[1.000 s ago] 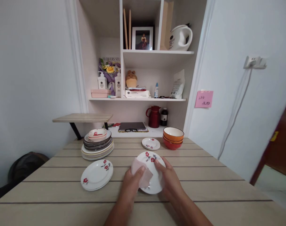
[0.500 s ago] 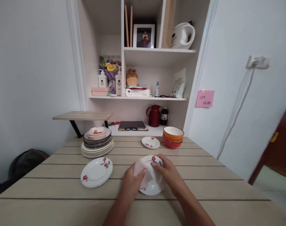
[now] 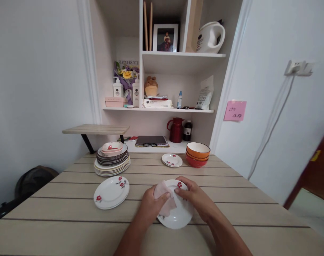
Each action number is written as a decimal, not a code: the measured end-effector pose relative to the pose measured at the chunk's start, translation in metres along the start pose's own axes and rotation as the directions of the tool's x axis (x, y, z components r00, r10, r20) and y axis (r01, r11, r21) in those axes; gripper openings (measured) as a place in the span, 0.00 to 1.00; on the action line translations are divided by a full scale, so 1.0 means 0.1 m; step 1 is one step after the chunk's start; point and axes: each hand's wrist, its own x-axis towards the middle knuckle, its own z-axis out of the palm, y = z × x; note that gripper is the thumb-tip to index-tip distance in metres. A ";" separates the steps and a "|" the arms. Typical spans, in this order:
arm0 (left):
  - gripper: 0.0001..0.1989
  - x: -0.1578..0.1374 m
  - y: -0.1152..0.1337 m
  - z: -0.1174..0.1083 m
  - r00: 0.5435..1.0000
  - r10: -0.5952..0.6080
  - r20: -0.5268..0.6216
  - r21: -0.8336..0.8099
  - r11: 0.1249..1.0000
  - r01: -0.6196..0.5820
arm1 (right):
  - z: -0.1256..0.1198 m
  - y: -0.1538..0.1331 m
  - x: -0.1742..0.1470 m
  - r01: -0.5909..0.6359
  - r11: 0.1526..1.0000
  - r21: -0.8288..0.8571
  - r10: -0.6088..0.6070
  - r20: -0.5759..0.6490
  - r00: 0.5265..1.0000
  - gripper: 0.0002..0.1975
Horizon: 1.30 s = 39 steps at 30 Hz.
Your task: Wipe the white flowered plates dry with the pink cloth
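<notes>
A white plate with red flowers (image 3: 179, 215) is held above the front of the table, its face tilted toward me. My right hand (image 3: 195, 197) grips its upper right rim, thumb on the face and fingers behind. On the left side, my left hand (image 3: 152, 203) is closed on a pale pink cloth (image 3: 166, 204), pressing it against the plate's face and rim. The cloth covers part of the plate, and the left fingers behind are hidden. To the left lie flower-patterned plates (image 3: 111, 193), stacked flat.
Stacked plates (image 3: 112, 167) topped with small pink dishes (image 3: 112, 149) stand at the back left. Small flowered plates (image 3: 172, 160) and orange and red bowls (image 3: 197, 153) sit at the back right. Behind the slatted table (image 3: 79, 213) rise shelves holding a red jug (image 3: 176, 131).
The plate has come slightly nearer and tilted, with both hands still on it. The cloth has shifted a little on its face. The whole view has moved slightly.
</notes>
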 end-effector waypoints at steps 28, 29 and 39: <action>0.34 0.11 -0.15 0.05 0.982 -0.088 -0.166 -0.321 0.947 0.031 | 0.21 0.11 0.05 0.100 0.961 0.258 -0.031 -0.259 0.965 0.16; 0.33 0.10 -0.13 0.04 0.987 -0.079 -0.142 -0.322 0.946 0.029 | 0.18 0.09 0.03 0.110 0.978 0.178 -0.061 -0.258 0.964 0.16; 0.24 0.01 -0.06 -0.01 0.997 -0.007 0.078 -0.078 0.997 0.013 | -0.02 0.12 -0.08 0.138 0.953 -0.269 -0.171 -0.105 0.980 0.17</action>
